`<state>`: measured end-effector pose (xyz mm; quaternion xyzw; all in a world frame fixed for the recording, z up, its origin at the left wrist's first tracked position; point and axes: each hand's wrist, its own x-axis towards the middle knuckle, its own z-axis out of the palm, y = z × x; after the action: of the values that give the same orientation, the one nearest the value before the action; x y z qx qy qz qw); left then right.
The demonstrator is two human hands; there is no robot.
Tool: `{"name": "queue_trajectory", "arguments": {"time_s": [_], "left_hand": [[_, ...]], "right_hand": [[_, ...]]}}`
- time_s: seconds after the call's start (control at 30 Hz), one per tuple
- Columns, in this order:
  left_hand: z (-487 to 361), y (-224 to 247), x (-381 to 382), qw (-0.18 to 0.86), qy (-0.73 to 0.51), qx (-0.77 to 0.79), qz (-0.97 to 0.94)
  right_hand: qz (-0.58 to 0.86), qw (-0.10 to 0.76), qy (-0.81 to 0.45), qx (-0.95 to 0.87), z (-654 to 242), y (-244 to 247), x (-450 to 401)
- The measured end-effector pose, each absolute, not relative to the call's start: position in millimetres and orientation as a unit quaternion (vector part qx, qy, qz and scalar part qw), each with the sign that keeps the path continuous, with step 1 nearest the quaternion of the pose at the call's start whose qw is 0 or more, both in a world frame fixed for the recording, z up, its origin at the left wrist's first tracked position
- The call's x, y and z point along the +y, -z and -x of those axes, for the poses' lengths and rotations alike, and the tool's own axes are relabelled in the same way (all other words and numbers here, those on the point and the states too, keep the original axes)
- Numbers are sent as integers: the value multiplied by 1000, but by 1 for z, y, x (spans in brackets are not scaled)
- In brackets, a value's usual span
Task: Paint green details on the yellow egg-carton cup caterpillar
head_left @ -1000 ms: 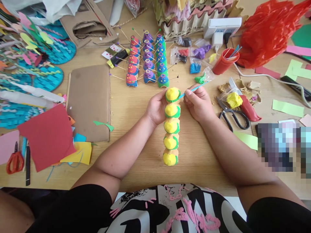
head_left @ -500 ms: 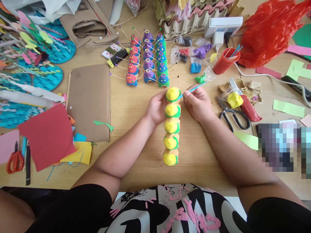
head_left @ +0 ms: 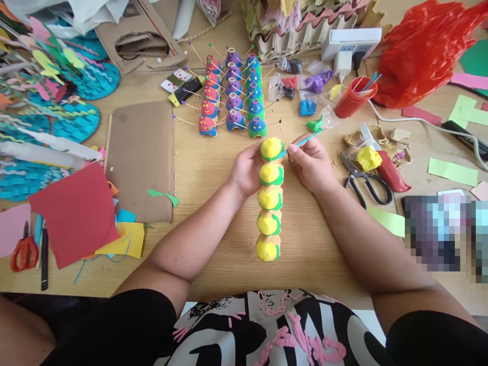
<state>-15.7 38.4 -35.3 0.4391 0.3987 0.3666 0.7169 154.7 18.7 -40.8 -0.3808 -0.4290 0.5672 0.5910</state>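
Note:
An egg-carton strip (head_left: 270,199) with several bumps runs lengthwise before me, each bump capped in yellow clay with green clay along its lower and right edges. My left hand (head_left: 247,168) grips the far end of the strip from the left, its fingertips partly hidden behind the bump. Pinched in my right hand (head_left: 310,161) is a thin blue modelling tool (head_left: 304,142), whose tip touches the green edge of the farthest bump. Beyond the strip stand three finished-looking rows of clay-covered bumps: red (head_left: 209,108), purple (head_left: 235,101) and blue-green (head_left: 256,105), with pins sticking out.
Bagged clay (head_left: 307,105), a red cup (head_left: 353,99) of tools and a power strip (head_left: 353,40) lie at the back right. Black scissors (head_left: 366,180) rest right of my hand. On the left are a cardboard sheet (head_left: 139,162), red paper (head_left: 74,213) and orange-handled scissors (head_left: 24,251).
Almost nothing differs. The blue tool's far end has shifted very slightly; both hands hold the same positions, and the whole view has moved by a few pixels.

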Motion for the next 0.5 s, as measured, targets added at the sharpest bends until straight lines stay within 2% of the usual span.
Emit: {"name": "queue_trajectory", "arguments": {"time_s": [0.27,0.5], "left_hand": [[9,26,32,776,-367,409,-310],[2,23,30,829,-352,397,-178]], "right_hand": [[371,624,-575,-379,-160,37,23],[377,616,-607,-332,-163,30,23]]}}
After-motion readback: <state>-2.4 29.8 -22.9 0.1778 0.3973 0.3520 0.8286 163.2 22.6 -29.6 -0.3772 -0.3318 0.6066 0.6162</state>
